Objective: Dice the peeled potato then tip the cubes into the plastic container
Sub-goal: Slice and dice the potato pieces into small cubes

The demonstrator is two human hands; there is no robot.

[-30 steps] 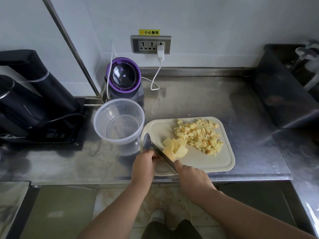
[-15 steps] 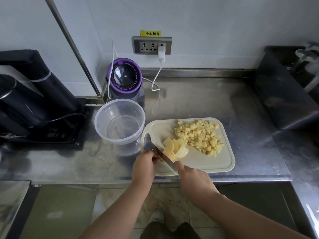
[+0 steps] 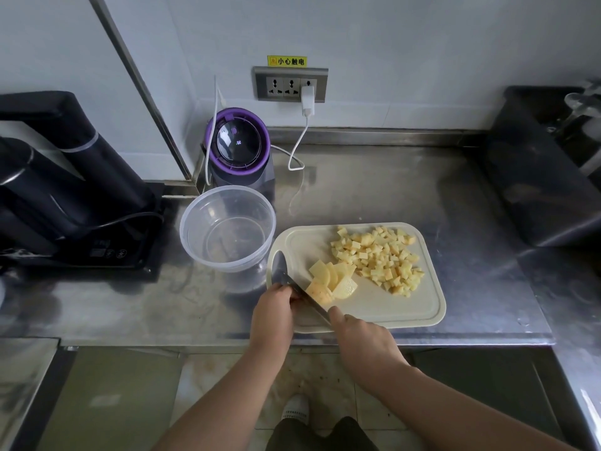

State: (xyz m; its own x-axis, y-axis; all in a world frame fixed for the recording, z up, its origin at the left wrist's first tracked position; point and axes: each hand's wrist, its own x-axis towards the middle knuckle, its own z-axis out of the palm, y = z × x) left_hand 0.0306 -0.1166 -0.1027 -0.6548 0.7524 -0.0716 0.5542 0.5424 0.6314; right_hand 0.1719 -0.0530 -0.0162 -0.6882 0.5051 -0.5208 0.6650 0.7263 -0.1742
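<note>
Slicing continues: right hand (image 3: 364, 343) clenched on the knife (image 3: 292, 284), left hand (image 3: 271, 312) pinning potato slices (image 3: 331, 281) just beyond its fingertips; next, crosscut into cubes.

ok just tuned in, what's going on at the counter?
A person is dicing potato on a cutting board. The right hand holds a knife with its blade on the potato slices, and the left hand steadies them at the board's near left corner. A pile of cubes lies on the board's far side. The plastic container beside the board has no cubes in it.
</note>
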